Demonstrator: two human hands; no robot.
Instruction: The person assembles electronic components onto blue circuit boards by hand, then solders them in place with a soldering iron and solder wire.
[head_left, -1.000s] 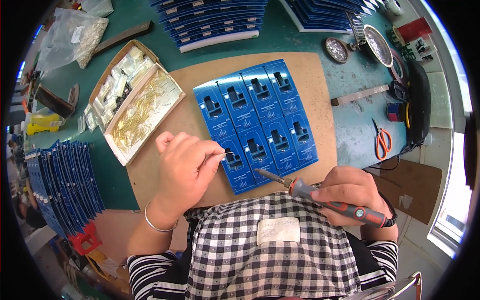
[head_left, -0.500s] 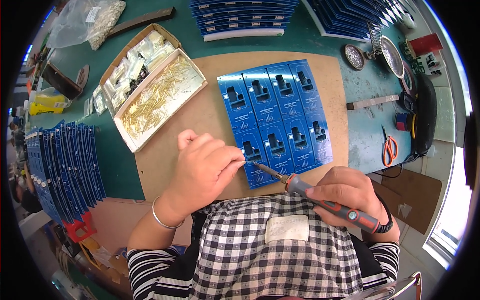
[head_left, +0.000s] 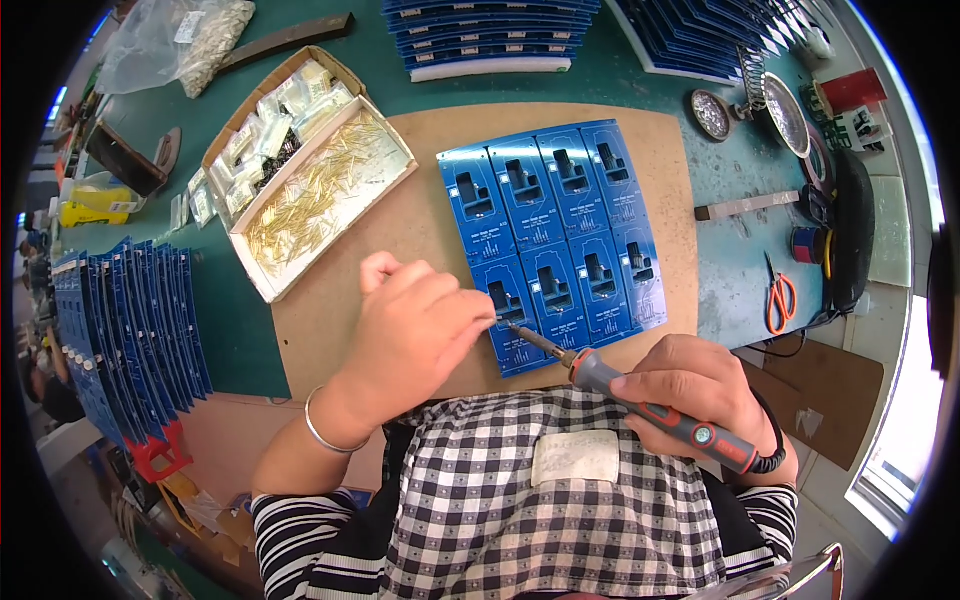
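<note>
A blue panel of circuit boards [head_left: 553, 225], with dark cut-outs in rows, lies slightly turned on a brown board [head_left: 420, 150]. My right hand [head_left: 690, 390] grips a grey and red soldering iron [head_left: 650, 408], whose tip meets the panel near its lower left cut-out. Just left of that tip, my left hand [head_left: 415, 325] is pinched at the panel's edge. Whatever sits between its thumb and fingertips is too small to name. Up and left, a cardboard box [head_left: 390, 175] holds many thin gold-coloured pins [head_left: 310, 190] and small clear bags [head_left: 285, 110].
Stacks of blue boards stand at the left [head_left: 130, 340] and the far side [head_left: 490, 35]. Toward the right lie orange-handled scissors [head_left: 780, 295], a flat metal strip [head_left: 748, 205], a solder spool [head_left: 806, 244] and round metal dishes [head_left: 710, 115]. A plastic bag [head_left: 165, 45] is at the far left.
My left hand has shifted very slightly, its fingertips a little closer to the iron's tip. The soldering iron stays almost in place at the same spot on the panel.
</note>
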